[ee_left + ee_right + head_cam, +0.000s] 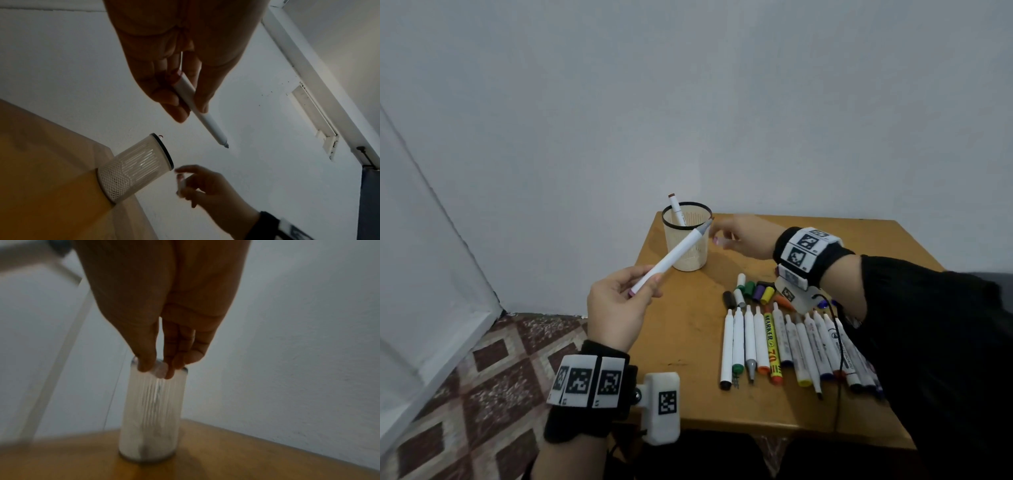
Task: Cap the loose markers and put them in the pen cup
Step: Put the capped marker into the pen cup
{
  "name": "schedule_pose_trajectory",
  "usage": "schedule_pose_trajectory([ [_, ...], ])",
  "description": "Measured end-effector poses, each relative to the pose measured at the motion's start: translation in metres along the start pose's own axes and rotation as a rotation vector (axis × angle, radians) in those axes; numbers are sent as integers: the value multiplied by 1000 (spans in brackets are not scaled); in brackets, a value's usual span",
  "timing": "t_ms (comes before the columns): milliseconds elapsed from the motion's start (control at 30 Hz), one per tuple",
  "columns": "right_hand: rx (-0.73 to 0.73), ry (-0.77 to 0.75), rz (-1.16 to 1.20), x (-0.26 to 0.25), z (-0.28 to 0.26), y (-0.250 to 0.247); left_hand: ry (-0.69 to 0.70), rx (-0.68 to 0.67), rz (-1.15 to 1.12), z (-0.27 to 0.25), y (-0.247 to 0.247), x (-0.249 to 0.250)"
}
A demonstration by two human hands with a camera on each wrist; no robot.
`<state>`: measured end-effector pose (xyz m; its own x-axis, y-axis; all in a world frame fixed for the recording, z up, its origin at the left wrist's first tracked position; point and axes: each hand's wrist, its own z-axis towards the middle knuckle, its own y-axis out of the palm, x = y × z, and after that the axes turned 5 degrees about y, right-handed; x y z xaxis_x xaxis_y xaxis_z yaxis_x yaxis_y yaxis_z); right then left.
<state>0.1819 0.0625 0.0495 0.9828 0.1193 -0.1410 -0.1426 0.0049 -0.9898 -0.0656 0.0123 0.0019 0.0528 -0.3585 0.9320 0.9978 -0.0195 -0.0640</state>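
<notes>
My left hand pinches the lower end of a white marker above the table's left edge. Its bare grey tip points up and right, toward the pen cup. The left wrist view shows the same marker between thumb and fingers. The cream mesh pen cup with a black rim stands at the table's back left and holds one capped marker. My right hand, blurred, pinches a small white cap just right of the cup's rim. In the right wrist view, that cap sits between thumb and fingers in front of the cup.
Several markers lie in a row on the wooden table at the right. Several loose caps in green, purple, yellow and black sit behind them. A black cable crosses the markers. Patterned floor lies to the left.
</notes>
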Motion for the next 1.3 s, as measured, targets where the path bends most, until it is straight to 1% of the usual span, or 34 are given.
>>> schedule_pose_trajectory([
  [100,240,-12,265,-3,-30,-17,7,-21,7,-5,3,4],
  [200,391,50,628,-12,-61,-33,9,-57,17,-14,8,9],
  [300,430,63,1047,-23,-89,-43,23,-88,22,-23,12,17],
  [333,422,66,1155,-27,-97,-44,23,-91,20,-25,14,19],
  [400,416,88,1283,-33,-110,-43,23,-95,15,-30,16,23],
  [600,463,171,1459,-43,-132,-33,43,-125,9,-40,28,38],
  [800,520,169,1698,-45,-145,-23,86,-127,27,-48,38,47],
  [933,564,163,1767,-46,-150,-14,145,-122,89,-52,42,48],
  [1067,645,166,1769,-46,-155,-8,204,-133,185,-53,45,50],
  [1167,750,193,1713,-51,-154,-4,243,-164,250,-57,54,49],
  [1233,790,191,1646,-54,-152,-5,239,-157,239,-61,62,46],
  [1300,792,180,1589,-54,-151,-8,224,-134,202,-64,67,43],
])
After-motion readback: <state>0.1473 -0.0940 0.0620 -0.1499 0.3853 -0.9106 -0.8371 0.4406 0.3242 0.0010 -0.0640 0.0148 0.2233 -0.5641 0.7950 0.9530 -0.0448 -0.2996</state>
